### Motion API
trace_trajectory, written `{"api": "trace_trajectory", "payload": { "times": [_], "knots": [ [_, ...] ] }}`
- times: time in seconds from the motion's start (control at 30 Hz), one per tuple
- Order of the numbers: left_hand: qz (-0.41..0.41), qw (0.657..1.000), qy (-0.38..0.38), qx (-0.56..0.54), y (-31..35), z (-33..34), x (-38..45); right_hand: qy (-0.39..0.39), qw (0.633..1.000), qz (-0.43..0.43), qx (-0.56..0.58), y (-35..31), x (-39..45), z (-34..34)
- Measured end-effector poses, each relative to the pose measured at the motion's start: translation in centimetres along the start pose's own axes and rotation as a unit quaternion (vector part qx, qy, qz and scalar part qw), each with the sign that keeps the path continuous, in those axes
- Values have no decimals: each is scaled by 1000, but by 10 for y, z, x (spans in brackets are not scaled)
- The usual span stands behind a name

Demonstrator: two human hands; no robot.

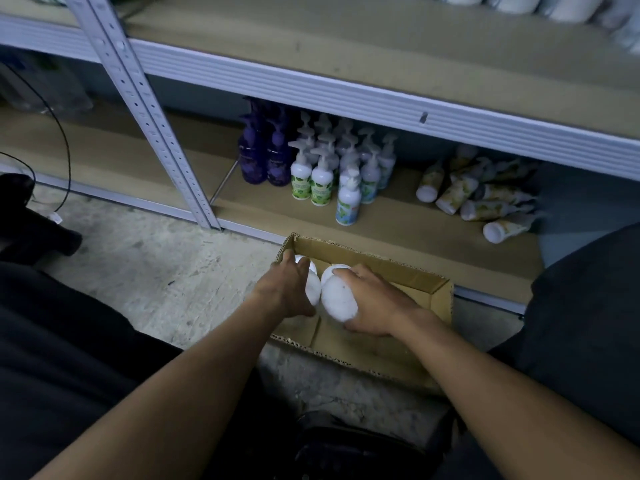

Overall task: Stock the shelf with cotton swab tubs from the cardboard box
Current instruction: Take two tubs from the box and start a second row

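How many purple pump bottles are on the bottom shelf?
2 visible: one purple pump bottle at the group's left end, the other right beside it. More may hide behind them.

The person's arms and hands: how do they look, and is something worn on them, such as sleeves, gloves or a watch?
Both forearms are bare up to the bottom edge of the picture; no sleeve shows. The left hand and the right hand wear no gloves. No watch, ring or band is visible on either wrist or on the fingers, though the light is dim.
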State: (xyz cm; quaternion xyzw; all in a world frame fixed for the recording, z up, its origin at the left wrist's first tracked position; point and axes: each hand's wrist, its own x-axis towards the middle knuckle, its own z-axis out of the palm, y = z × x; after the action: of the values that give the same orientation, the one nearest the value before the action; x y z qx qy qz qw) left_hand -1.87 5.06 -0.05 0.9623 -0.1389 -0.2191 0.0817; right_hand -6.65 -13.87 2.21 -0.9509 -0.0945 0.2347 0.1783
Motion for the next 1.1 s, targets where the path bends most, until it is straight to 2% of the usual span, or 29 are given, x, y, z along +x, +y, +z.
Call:
{"api": "trace_trajectory", "payload": {
  "times": [0.5, 0.63, 0.83, 1.1],
  "knots": [
    [95, 987, 121, 49, 58, -221, -42, 156, 987, 15, -46, -31, -66, -194],
    [110, 977, 169, 71, 81, -270, -58, 224, 973, 3, -52, -44, -92, -234],
    [126, 967, 203, 92, 117, -322, -66, 272, 960, 14, -60, -40, -116, -287],
    [153, 965, 199, 82, 186, -350, -40, 298, 950, 84, -48, 1, -131, -333]
  ]
}}
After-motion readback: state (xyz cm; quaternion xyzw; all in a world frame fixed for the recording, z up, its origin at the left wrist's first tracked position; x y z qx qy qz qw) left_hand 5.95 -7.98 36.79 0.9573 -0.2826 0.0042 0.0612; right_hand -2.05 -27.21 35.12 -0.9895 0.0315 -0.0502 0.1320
